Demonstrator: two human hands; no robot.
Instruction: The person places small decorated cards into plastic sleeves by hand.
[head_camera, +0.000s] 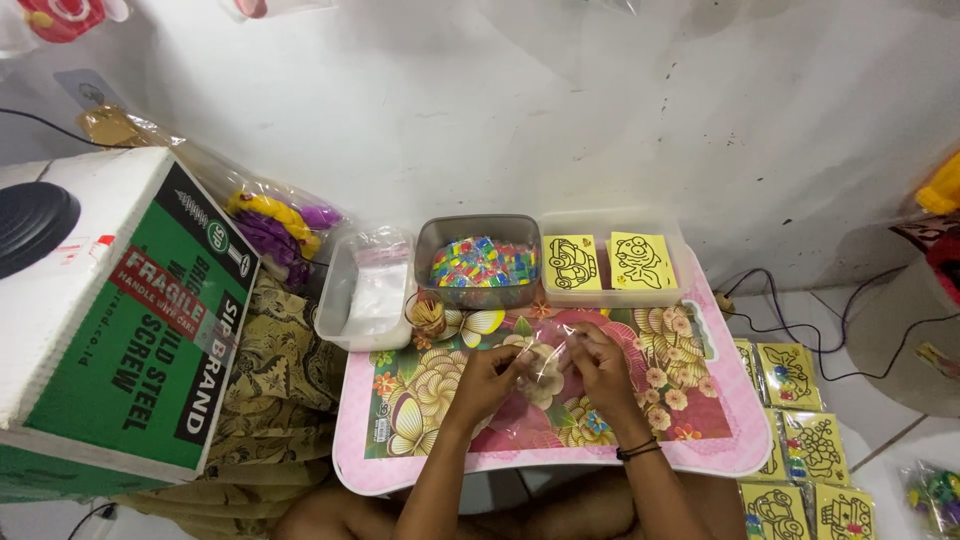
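A: Both hands meet over the middle of the small pink table (720, 455), above its flowered top. Left hand (490, 375) and right hand (600, 365) each pinch a side of a clear plastic sleeve (545, 355), fingers closed on the film. I cannot tell whether anything sits inside it.

B: How would it handle?

A: My judgement: very light, limp, slick. It will crease and slide rather than break. Best held at the open edge or the corners, thumb against fingertip, as both hands seem to be doing now.

B: What crowds the work?

A: Along the far edge, three tubs side by side: a clear tub (365, 290) with a white packet, a grey tub (480, 262) of small coloured pieces, and a pale tub (612, 260) with yellow picture cards standing in it. A small bundle of rubber bands (428, 316) lies just in front of the grey one, near the left hand.

B: Open room?

A: The near half of the tabletop is bare on both sides of the hands. To the left, a big green and white carton (120, 310) stands close. On the floor to the right, more yellow cards (800, 440) lie in rows, just beside the table's edge.
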